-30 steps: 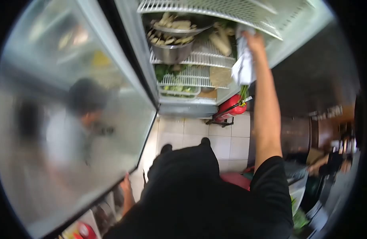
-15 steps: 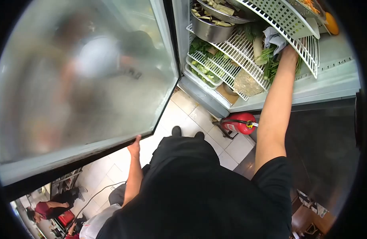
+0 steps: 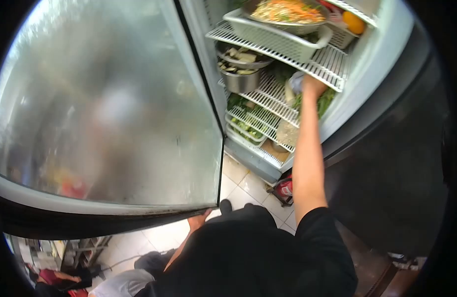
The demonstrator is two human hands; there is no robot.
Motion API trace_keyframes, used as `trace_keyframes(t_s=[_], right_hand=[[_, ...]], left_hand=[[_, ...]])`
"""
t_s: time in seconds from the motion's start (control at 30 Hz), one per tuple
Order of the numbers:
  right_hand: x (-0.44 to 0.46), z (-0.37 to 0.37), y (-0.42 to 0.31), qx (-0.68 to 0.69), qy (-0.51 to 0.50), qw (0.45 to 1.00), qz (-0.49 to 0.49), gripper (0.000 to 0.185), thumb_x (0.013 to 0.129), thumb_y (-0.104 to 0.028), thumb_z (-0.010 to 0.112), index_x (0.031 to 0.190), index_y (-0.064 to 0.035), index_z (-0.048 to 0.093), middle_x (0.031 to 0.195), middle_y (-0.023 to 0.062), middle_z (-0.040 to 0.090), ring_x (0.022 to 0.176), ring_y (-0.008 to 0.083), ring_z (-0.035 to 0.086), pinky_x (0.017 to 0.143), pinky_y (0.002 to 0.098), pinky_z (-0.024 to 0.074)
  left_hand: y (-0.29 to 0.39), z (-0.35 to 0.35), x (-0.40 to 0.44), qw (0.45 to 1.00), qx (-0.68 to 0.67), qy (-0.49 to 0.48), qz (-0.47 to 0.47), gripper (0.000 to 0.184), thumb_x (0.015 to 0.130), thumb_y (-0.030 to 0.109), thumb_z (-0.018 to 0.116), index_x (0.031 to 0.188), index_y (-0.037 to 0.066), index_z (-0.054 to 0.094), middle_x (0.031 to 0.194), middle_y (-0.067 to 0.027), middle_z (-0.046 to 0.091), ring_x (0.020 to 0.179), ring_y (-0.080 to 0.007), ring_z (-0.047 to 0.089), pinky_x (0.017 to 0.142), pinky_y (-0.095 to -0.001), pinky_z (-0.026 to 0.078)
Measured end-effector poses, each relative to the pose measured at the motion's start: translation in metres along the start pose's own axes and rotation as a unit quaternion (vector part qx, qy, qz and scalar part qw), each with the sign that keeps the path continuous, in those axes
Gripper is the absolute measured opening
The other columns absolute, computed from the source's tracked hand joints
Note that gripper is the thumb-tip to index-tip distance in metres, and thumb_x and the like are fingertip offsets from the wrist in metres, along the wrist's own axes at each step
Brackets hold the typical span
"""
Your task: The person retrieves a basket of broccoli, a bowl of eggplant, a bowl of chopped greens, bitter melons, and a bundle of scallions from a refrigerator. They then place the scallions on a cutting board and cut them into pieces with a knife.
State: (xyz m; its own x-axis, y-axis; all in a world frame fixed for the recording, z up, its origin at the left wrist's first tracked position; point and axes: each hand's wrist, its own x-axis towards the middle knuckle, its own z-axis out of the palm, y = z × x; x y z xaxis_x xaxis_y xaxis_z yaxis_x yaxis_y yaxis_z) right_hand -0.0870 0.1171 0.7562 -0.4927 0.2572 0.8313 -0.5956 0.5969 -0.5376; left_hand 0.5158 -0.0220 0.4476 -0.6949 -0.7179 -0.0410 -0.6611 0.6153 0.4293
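The pale wrap (image 3: 296,82) lay over the shelf (image 3: 273,100), just left of the nearer right hand (image 3: 314,88), axis unclear; left hand (image 3: 198,219) at door's (image 3: 164,173) near edge. Neither grip showed clearly.

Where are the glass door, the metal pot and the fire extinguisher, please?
Glass door (image 3: 144,133), head view: middle of its pane.
Metal pot (image 3: 240,83), head view: its outer side wall.
Fire extinguisher (image 3: 285,188), head view: visible part of its red body.

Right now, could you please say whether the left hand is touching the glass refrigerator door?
Touching: the head view shows the left hand against the glass refrigerator door at its edge.
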Motion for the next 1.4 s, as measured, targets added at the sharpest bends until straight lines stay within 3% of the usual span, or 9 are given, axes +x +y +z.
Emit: trace_keyframes(t_s=[0.13,0.2,0.23,0.33,0.37,0.7,1.23,1.37,1.4], right_hand=[[-0.07,-0.096,-0.094,0.123,-0.054,0.991,-0.022,0.057,0.074,-0.01,0.066,0.125,0.004,0.047,0.133,0.0314,0.04,0.126,0.0451,0.038,0.105,0.048,0.0315],[-0.145,-0.127,-0.085,0.227,-0.289,0.927,0.072,0.056,0.076,-0.009,0.059,0.129,0.0021,0.046,0.129,0.0282,0.049,0.121,0.0408,0.047,0.103,0.0416,0.0373],[-0.156,-0.162,-0.099,0.198,-0.496,0.827,0.176,0.057,0.077,-0.009,0.058,0.131,0.0015,0.045,0.129,0.0266,0.05,0.12,0.0392,0.048,0.102,0.0402,0.0382],[-0.265,-0.19,-0.051,0.179,-0.779,0.594,-0.085,0.072,0.068,-0.003,0.062,0.136,-0.0023,0.041,0.136,0.0211,0.046,0.127,0.0348,0.043,0.107,0.0371,0.0349],[-0.28,-0.211,-0.045,0.19,-0.832,0.519,-0.04,0.077,0.067,-0.005,0.066,0.139,-0.0037,0.039,0.137,0.022,0.044,0.126,0.0352,0.043,0.108,0.0368,0.034],[-0.279,-0.283,-0.021,0.073,-0.584,0.784,0.195,0.09,0.061,-0.062,0.077,0.118,0.0036,0.053,0.106,0.0282,0.063,0.102,0.0391,0.061,0.086,0.0435,0.0493],[-0.221,-0.21,0.082,-0.225,-0.577,0.775,0.126,0.049,0.089,-0.044,0.052,0.083,0.0016,0.069,0.086,0.0278,0.064,0.085,0.0474,0.061,0.075,0.0537,0.0481],[-0.277,-0.206,0.134,-0.128,-0.547,0.827,-0.012,0.039,0.09,-0.026,0.05,0.12,-0.0021,0.059,0.092,0.0265,0.064,0.082,0.0435,0.061,0.072,0.0489,0.0492],[-0.31,-0.196,0.161,0.001,-0.494,0.821,0.286,0.043,0.095,-0.032,0.046,0.115,0.0038,0.059,0.093,0.0288,0.063,0.083,0.0456,0.059,0.073,0.0486,0.0479]], left_hand=[[0.047,-0.018,0.006,0.987,-0.057,-0.144,0.04,0.076,0.077,0.047,0.073,0.133,0.004,0.046,0.13,-0.0181,0.053,0.118,-0.0353,0.051,0.1,-0.0418,0.039],[0.067,-0.024,0.01,0.972,-0.095,-0.21,0.053,0.075,0.078,0.046,0.072,0.134,0.003,0.046,0.129,-0.0182,0.054,0.117,-0.0346,0.051,0.1,-0.0414,0.04],[0.077,-0.026,0.012,0.962,-0.115,-0.24,0.056,0.075,0.078,0.046,0.072,0.134,0.003,0.046,0.129,-0.0183,0.054,0.117,-0.0343,0.052,0.099,-0.0412,0.04],[0.095,-0.027,0.013,0.933,-0.166,-0.311,0.068,0.073,0.08,0.044,0.071,0.135,0.003,0.045,0.128,-0.0184,0.055,0.116,-0.0333,0.053,0.099,-0.0406,0.041],[0.102,-0.025,0.017,0.925,-0.18,-0.326,0.073,0.073,0.08,0.043,0.071,0.135,0.003,0.045,0.128,-0.0184,0.055,0.116,-0.0329,0.054,0.098,-0.0405,0.041],[0.091,-0.015,0.039,0.917,-0.118,-0.379,-0.04,0.072,0.081,0.033,0.071,0.138,0.0,0.041,0.115,-0.0237,0.061,0.1,-0.0291,0.063,0.088,-0.0353,0.049],[-0.043,0.038,-0.039,0.863,-0.242,-0.265,-0.354,0.068,0.081,0.034,0.07,0.133,-0.002,0.047,0.12,-0.0223,0.061,0.108,-0.0286,0.062,0.093,-0.0347,0.048],[-0.086,0.075,-0.07,0.917,-0.157,-0.194,-0.312,0.071,0.082,0.054,0.06,0.126,-0.001,0.055,0.126,-0.0231,0.056,0.121,-0.0336,0.052,0.102,-0.0394,0.041],[-0.084,0.072,-0.072,0.908,-0.174,-0.183,-0.335,0.072,0.083,0.056,0.056,0.126,-0.001,0.055,0.128,-0.0232,0.055,0.123,-0.0346,0.05,0.104,-0.0402,0.039]])
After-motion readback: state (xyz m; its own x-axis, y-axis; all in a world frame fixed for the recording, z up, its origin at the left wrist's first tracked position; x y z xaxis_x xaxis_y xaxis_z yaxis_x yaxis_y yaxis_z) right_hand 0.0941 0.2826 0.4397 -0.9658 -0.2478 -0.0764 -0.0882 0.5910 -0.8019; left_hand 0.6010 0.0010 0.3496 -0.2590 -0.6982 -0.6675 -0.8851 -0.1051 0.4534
